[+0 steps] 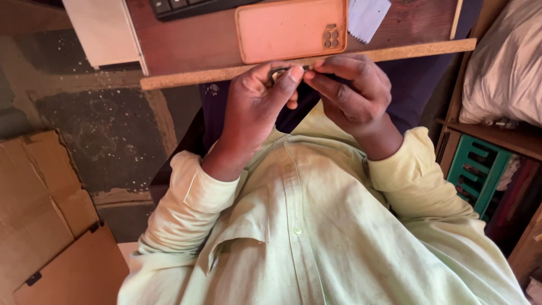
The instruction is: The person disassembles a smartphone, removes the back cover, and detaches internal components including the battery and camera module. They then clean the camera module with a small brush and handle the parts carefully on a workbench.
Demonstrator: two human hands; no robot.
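A wooden desk (186,48) with a raw, pale front edge fills the top of the view, above a speckled dark floor (107,130). Just below that edge, both hands pinch one small dark metallic object (280,72) — too small to identify. The left hand (254,107) presses thumb against forefinger on it; the right hand (353,93) grips its other end. It looks light, rigid and easily dropped — best held at its ends. Beyond lie a salmon-cased phone (291,28) and a black keyboard (192,7).

Warm daylight from the upper side, soft shadows below the desk edge, sharp centre, slight edge stretch
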